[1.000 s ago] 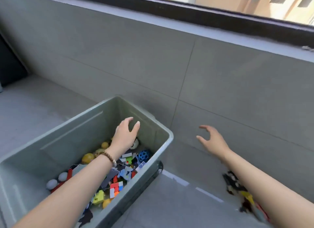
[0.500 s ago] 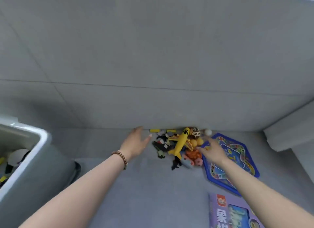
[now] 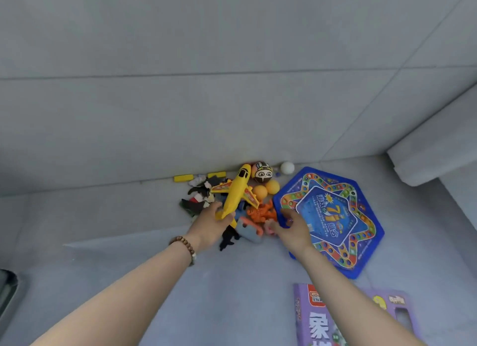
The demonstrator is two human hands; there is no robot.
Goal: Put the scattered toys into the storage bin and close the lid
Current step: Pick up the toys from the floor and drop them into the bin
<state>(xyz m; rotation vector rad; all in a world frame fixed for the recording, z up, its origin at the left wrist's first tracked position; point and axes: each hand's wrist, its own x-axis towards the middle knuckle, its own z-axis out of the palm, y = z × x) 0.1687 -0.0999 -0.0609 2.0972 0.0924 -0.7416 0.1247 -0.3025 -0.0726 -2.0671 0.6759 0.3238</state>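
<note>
1. Left hand: fingers closed round the tail of the yellow toy plane; the plane's nose points at the wall.
2. Toy pile: lies between the hands, tight against the wall base. Bare floor lies to its left.
3. Right hand: fingers curled over the left edge of the blue game board, gripping it. A purple box lies near.
4. Half a second earlier both hands hovered spread above the pile. The storage bin, then plain at left, is no longer clearly in view.
</note>
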